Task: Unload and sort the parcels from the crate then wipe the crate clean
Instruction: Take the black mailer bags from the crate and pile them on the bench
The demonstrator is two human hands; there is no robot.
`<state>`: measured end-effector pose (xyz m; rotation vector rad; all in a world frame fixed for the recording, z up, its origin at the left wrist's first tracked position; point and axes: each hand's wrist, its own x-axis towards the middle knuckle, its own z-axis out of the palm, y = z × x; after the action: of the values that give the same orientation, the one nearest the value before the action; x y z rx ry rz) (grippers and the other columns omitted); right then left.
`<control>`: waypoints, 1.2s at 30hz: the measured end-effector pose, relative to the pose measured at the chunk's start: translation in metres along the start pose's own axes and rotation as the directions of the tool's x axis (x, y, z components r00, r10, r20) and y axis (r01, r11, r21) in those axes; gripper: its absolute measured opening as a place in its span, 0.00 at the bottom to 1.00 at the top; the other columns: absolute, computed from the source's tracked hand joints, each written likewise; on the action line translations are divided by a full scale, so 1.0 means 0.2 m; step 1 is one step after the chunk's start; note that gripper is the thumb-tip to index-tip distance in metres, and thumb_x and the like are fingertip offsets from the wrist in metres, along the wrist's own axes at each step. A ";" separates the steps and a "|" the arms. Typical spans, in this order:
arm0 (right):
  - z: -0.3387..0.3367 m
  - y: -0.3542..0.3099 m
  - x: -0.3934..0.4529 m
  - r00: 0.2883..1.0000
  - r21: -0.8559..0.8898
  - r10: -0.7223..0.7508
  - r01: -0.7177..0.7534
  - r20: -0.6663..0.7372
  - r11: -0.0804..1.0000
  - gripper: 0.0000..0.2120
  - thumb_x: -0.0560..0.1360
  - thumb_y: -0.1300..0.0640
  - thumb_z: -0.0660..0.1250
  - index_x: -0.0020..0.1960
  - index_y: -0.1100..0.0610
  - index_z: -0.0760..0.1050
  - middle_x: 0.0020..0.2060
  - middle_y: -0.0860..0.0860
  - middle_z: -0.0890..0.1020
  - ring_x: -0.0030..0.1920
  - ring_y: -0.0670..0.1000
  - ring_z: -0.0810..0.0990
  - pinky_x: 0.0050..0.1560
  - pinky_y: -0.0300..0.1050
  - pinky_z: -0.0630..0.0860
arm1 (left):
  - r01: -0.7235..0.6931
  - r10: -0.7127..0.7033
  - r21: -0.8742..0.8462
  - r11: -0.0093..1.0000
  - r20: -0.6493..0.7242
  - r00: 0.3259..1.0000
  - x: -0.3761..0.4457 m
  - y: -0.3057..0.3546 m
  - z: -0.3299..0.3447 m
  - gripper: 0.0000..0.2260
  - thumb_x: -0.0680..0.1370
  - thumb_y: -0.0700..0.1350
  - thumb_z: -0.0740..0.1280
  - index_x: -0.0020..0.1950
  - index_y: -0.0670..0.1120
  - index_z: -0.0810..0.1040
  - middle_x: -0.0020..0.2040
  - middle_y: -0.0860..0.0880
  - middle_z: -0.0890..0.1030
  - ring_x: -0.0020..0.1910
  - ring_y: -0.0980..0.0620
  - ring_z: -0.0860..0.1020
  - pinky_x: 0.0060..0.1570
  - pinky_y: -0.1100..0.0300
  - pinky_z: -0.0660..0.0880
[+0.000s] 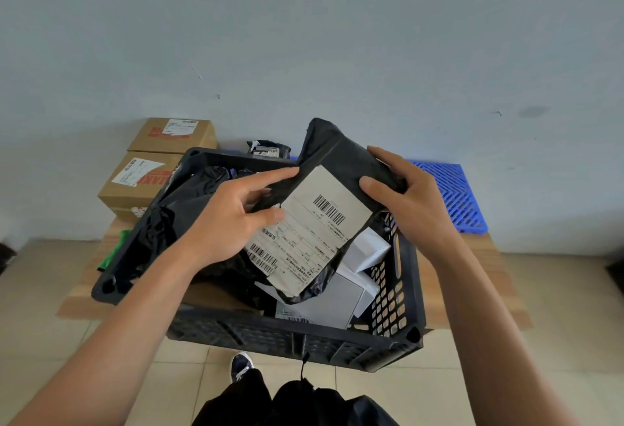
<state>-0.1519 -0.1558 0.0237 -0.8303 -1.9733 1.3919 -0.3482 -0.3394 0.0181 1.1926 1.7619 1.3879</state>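
Parcel: a black mailer bag (332,168) with a white label (310,229), held tilted above the crate (290,341), centre of frame.
Left hand (226,219): grip pinches the bag's left edge, thumb on the label.
Right hand (405,196): grip curls round the upper right edge.
Handling: likely soft, light and slick; the film may sag, so hold both edges or support it from below.
Still in crate: more black bags (189,209) at left, white boxes (341,297) at lower right.
Sorted: brown boxes (158,162), upper left.
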 end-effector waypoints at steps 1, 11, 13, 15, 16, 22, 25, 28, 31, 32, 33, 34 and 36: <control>0.00 0.01 0.00 1.000 0.023 0.008 -0.007 -0.027 1.000 0.23 0.77 0.55 0.74 0.71 0.47 0.77 0.57 0.44 0.84 0.56 0.43 0.84 0.60 0.45 0.82 | -0.019 0.020 0.004 1.000 -0.034 0.999 0.00 0.00 0.00 0.27 0.78 0.31 0.70 0.66 0.60 0.77 0.59 0.57 0.85 0.61 0.57 0.82 0.62 0.56 0.79; 0.09 0.07 0.00 0.854 0.553 0.292 -0.006 -0.431 0.833 0.19 0.79 0.59 0.71 0.68 0.50 0.75 0.56 0.51 0.85 0.54 0.52 0.86 0.56 0.59 0.84 | -0.169 0.247 0.195 0.966 -0.512 0.822 -0.02 -0.05 0.06 0.16 0.80 0.39 0.70 0.65 0.53 0.80 0.65 0.55 0.78 0.65 0.55 0.76 0.59 0.50 0.79; 0.12 0.07 0.01 0.833 0.679 0.364 0.019 -0.417 0.734 0.19 0.80 0.61 0.70 0.69 0.51 0.74 0.58 0.53 0.84 0.55 0.53 0.86 0.56 0.61 0.83 | -0.161 0.227 0.169 0.972 -0.530 0.817 -0.05 -0.05 0.12 0.12 0.80 0.38 0.70 0.61 0.50 0.81 0.58 0.53 0.81 0.58 0.54 0.79 0.53 0.52 0.79; 0.16 0.06 0.00 0.836 0.761 0.398 0.035 -0.377 0.648 0.21 0.80 0.62 0.69 0.71 0.50 0.72 0.61 0.54 0.83 0.57 0.53 0.86 0.57 0.62 0.83 | -0.133 0.172 0.117 0.984 -0.458 0.872 -0.06 -0.04 0.18 0.11 0.80 0.37 0.70 0.59 0.50 0.82 0.53 0.54 0.83 0.53 0.54 0.81 0.53 0.54 0.79; 0.19 0.05 -0.01 0.843 0.788 0.402 0.040 -0.356 0.614 0.22 0.80 0.63 0.69 0.72 0.50 0.71 0.62 0.55 0.82 0.58 0.54 0.85 0.58 0.62 0.82 | -0.111 0.138 0.091 0.990 -0.401 0.905 -0.07 -0.04 0.21 0.11 0.80 0.38 0.70 0.60 0.50 0.82 0.53 0.55 0.84 0.52 0.54 0.82 0.53 0.55 0.79; 0.36 -0.02 -0.09 0.891 0.850 0.381 0.010 -0.247 0.527 0.22 0.83 0.63 0.65 0.75 0.53 0.68 0.63 0.54 0.82 0.60 0.54 0.84 0.57 0.62 0.83 | -0.059 0.038 -0.066 0.996 -0.274 0.961 -0.03 -0.01 0.32 0.27 0.81 0.47 0.70 0.78 0.59 0.67 0.70 0.61 0.76 0.63 0.58 0.80 0.57 0.55 0.81; 0.42 -0.03 -0.15 0.912 0.860 0.369 -0.036 -0.181 0.510 0.22 0.82 0.64 0.65 0.73 0.49 0.67 0.62 0.56 0.81 0.61 0.56 0.84 0.58 0.62 0.82 | -0.099 0.053 -0.136 0.986 -0.307 0.950 -0.01 0.00 0.32 0.29 0.82 0.46 0.70 0.80 0.58 0.63 0.73 0.60 0.74 0.67 0.54 0.78 0.63 0.46 0.78; 0.48 -0.03 -0.19 0.926 0.833 0.359 -0.103 -0.120 0.544 0.22 0.82 0.62 0.67 0.71 0.48 0.67 0.63 0.55 0.81 0.60 0.54 0.84 0.61 0.66 0.80 | -0.176 0.070 -0.241 0.954 -0.391 0.918 -0.01 0.05 0.32 0.25 0.82 0.40 0.69 0.76 0.55 0.67 0.71 0.60 0.75 0.66 0.54 0.78 0.63 0.50 0.78; 0.52 -0.01 -0.23 0.934 0.784 0.343 -0.142 -0.096 0.605 0.23 0.81 0.61 0.69 0.71 0.47 0.66 0.64 0.54 0.80 0.58 0.53 0.85 0.62 0.64 0.80 | -0.213 0.036 -0.303 0.929 -0.499 0.866 0.00 0.08 0.32 0.19 0.81 0.38 0.69 0.68 0.52 0.70 0.65 0.58 0.79 0.63 0.55 0.80 0.59 0.61 0.78; 0.53 -0.01 -0.24 0.938 0.768 0.335 -0.146 -0.094 0.624 0.24 0.80 0.61 0.69 0.71 0.46 0.66 0.64 0.53 0.81 0.57 0.52 0.85 0.62 0.62 0.80 | -0.216 0.026 -0.301 0.929 -0.529 0.848 0.01 0.08 0.31 0.18 0.80 0.37 0.70 0.67 0.51 0.70 0.64 0.56 0.80 0.63 0.54 0.80 0.59 0.61 0.78; 0.53 0.00 -0.25 0.941 0.752 0.324 -0.147 -0.093 0.643 0.24 0.80 0.61 0.70 0.71 0.46 0.65 0.63 0.53 0.81 0.57 0.52 0.85 0.61 0.60 0.81 | -0.213 0.015 -0.296 0.931 -0.553 0.833 0.02 0.08 0.31 0.19 0.80 0.37 0.70 0.66 0.50 0.70 0.64 0.55 0.80 0.63 0.53 0.80 0.59 0.62 0.78; 0.53 0.00 -0.25 0.944 0.734 0.316 -0.149 -0.094 0.662 0.25 0.79 0.61 0.70 0.70 0.46 0.65 0.62 0.53 0.82 0.57 0.51 0.85 0.61 0.58 0.81 | -0.207 0.000 -0.298 0.932 -0.569 0.822 0.02 0.07 0.30 0.19 0.79 0.36 0.71 0.66 0.49 0.70 0.63 0.54 0.80 0.63 0.53 0.81 0.57 0.63 0.78; 0.51 0.02 -0.26 0.950 0.695 0.297 -0.150 -0.094 0.703 0.26 0.79 0.60 0.71 0.71 0.46 0.65 0.62 0.51 0.81 0.57 0.49 0.85 0.61 0.55 0.82 | -0.201 -0.025 -0.319 0.926 -0.584 0.811 0.03 0.06 0.27 0.20 0.78 0.34 0.72 0.65 0.47 0.72 0.63 0.52 0.81 0.62 0.54 0.81 0.54 0.66 0.78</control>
<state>-0.1956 -0.2556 -0.0145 -0.8178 -1.0697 1.9142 -0.3003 -0.3094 0.0153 0.6843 1.7102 2.2040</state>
